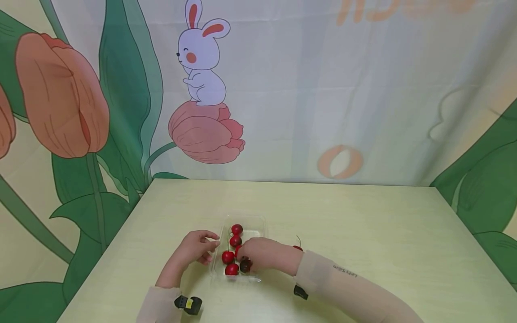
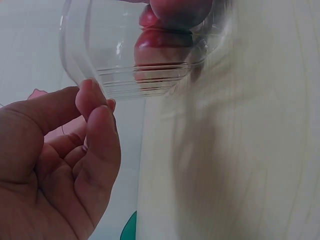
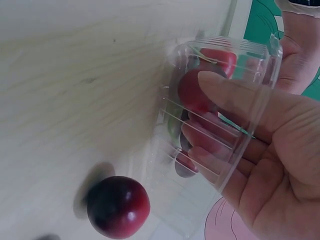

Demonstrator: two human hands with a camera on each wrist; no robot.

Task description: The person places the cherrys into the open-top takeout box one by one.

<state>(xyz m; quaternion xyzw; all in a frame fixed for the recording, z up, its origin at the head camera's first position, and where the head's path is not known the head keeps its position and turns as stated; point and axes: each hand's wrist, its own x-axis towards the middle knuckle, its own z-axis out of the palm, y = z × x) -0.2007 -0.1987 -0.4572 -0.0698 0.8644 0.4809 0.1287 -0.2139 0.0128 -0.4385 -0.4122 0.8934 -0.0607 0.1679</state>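
Note:
A clear plastic box (image 1: 258, 220) stands on the table with several red cherries inside, among them one cherry (image 1: 237, 229) near its far end. My left hand (image 1: 198, 246) is at the box's left side; in the left wrist view its thumb and finger pinch the rim. Reaching into the box from the right, my right hand (image 1: 262, 255) pinches a dark red cherry (image 3: 192, 92) between thumb and fingers. The box's clear wall lies between the right wrist camera and those fingers.
Outside the box, to its right, a cherry (image 1: 298, 247) with a stem lies on the pale table (image 1: 363, 224), partly hidden by the right forearm. Another dark edge shows at the right wrist view's bottom left. A printed curtain (image 1: 282, 89) hangs behind the table.

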